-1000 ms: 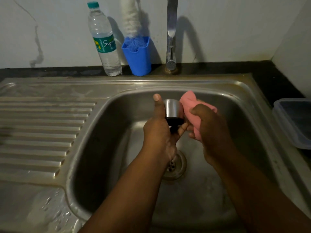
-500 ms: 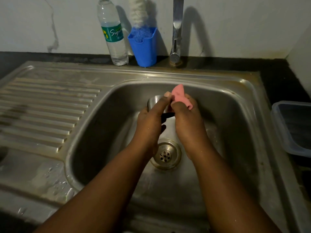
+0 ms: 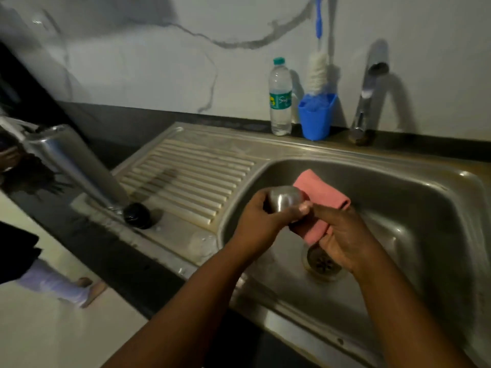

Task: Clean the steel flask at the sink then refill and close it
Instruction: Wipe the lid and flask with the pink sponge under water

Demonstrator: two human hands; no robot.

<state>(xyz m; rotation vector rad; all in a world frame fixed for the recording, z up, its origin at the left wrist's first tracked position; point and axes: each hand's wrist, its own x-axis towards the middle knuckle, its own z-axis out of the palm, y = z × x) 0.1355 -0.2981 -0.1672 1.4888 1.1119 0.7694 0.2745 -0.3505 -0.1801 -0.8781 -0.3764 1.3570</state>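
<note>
Over the sink point(image 3: 414, 181) basin, your left hand point(image 3: 261, 221) curls round the steel cap point(image 3: 284, 198), while your right hand point(image 3: 342, 237) grips the pink cloth point(image 3: 318, 191) against it. The flask point(image 3: 77, 166) stands on the drainboard point(image 3: 191, 176).

A home kitchen, at its washing-up corner. A stainless-steel sink with a deep square basin point(image 3: 414, 197) fills the 3 o'clock side, its round drain strainer point(image 3: 320, 262) at the bottom, and a ribbed steel draining board point(image 3: 191, 179) runs off toward 9 o'clock. Along 12 o'clock, a chrome tap point(image 3: 368, 94) rises from a dark stone counter ledge point(image 3: 148, 120) against a white marble-veined wall point(image 3: 159, 54). Beside the tap stand a blue plastic cup holding a white-bristled bottle brush point(image 3: 317, 75) and a clear plastic water bottle with a green label point(image 3: 280, 98). Pale floor tiles point(image 3: 53, 328) show at 7 o'clock.
</note>
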